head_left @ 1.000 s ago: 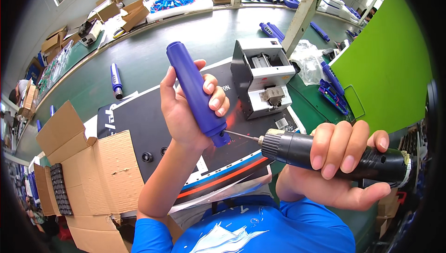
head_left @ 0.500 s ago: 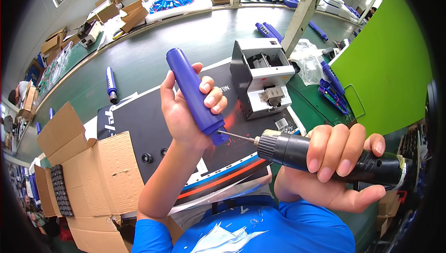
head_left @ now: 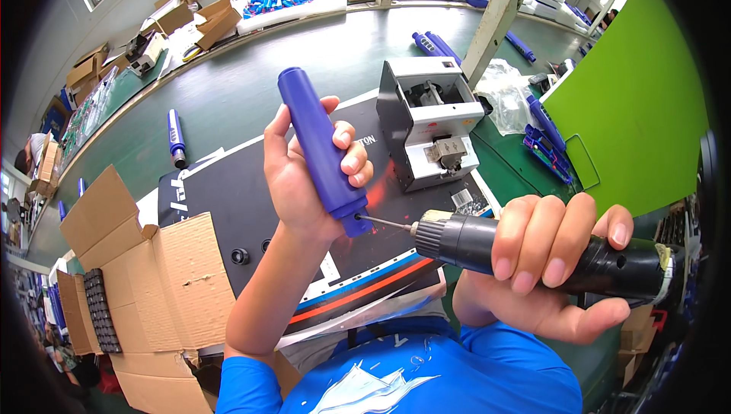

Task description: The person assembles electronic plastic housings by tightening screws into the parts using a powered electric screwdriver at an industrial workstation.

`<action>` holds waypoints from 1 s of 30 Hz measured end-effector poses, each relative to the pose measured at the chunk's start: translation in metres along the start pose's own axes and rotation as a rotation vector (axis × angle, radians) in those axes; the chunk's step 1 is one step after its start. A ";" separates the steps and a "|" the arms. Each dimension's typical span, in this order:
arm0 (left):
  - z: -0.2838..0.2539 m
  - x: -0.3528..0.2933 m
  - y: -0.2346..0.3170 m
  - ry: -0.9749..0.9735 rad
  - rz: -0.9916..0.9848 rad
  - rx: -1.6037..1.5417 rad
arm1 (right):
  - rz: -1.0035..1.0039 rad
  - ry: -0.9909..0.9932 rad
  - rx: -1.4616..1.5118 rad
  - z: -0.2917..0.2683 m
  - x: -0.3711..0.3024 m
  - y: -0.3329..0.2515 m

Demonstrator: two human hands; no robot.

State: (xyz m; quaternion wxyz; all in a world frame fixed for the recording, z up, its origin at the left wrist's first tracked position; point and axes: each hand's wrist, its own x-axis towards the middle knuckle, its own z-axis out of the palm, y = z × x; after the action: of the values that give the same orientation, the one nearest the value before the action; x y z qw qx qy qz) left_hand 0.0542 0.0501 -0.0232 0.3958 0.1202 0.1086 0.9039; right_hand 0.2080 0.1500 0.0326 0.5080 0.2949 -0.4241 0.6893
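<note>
My left hand is wrapped round a blue plastic tube-shaped housing, held tilted above the dark mat. A narrower tab with a small hole sticks out at its lower end. In my right hand is a black electric screwdriver, gripped round its body. Its thin metal bit points left and reaches the hole in the tab; how deep the tip goes is hidden. Beyond the housing, to the right, stands a white and black bench machine.
An opened cardboard box with a black tray of small parts sits at left. A black ring lies on the dark printed mat. Another blue housing rests on the green bench. Opened blue housings lie near the green panel.
The screwdriver and my right hand have shifted slightly left. The housing is a little more upright, still in my left hand.
</note>
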 end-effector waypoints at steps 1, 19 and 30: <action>0.002 0.001 0.000 0.001 -0.003 -0.002 | 0.017 -0.079 0.023 -0.002 0.003 0.001; -0.005 0.003 0.003 0.138 -0.188 -0.054 | -0.097 -0.313 -0.023 0.000 0.009 0.001; 0.002 0.003 0.006 0.097 -0.137 -0.017 | -0.174 -0.139 -0.020 0.002 0.008 -0.001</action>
State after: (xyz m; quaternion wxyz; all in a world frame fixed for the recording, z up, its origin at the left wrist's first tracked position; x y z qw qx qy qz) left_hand 0.0486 0.0489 -0.0193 0.4521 0.0649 0.1279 0.8804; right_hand 0.2065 0.1515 0.0402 0.5383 0.3725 -0.4377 0.6163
